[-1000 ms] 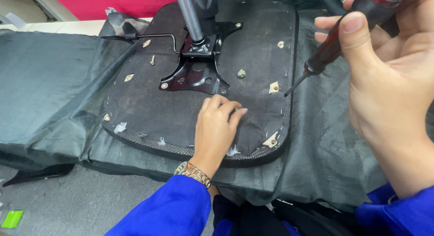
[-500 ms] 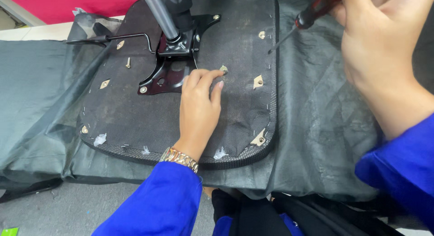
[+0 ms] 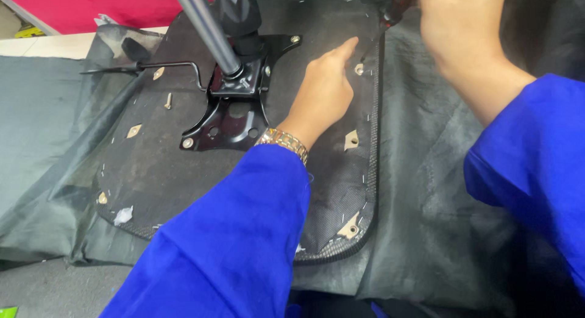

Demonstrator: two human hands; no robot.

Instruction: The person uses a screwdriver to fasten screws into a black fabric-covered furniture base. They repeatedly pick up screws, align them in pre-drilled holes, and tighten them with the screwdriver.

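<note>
Since a moment ago we have slid our left hand up the upturned seat base; it now rests with forefinger stretched beside a screw hole near the right edge. Our right hand has brought the screwdriver down, gripped tight, tip just beside that hole, so the fastening point has changed. The black metal bracket sits mid-base, on dark cloth covering the bench, a red panel behind.
</note>
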